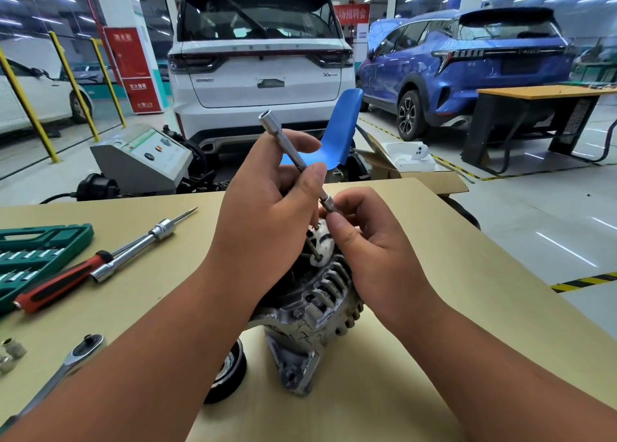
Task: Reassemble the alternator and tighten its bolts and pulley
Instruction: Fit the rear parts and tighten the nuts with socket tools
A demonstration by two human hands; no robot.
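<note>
Silver-grey alternator (310, 311); tan table (150, 214); red-black screwdriver handle (60, 283); green socket case (40, 254); blue chair (340, 131).

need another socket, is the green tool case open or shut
Open: the green tool case lies with its rows of sockets uncovered.

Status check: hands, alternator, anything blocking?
Left hand grips extension bar. Right hand pinches socket at its lower end. Alternator lies on table, socket just above it. No obstruction seen.
</note>
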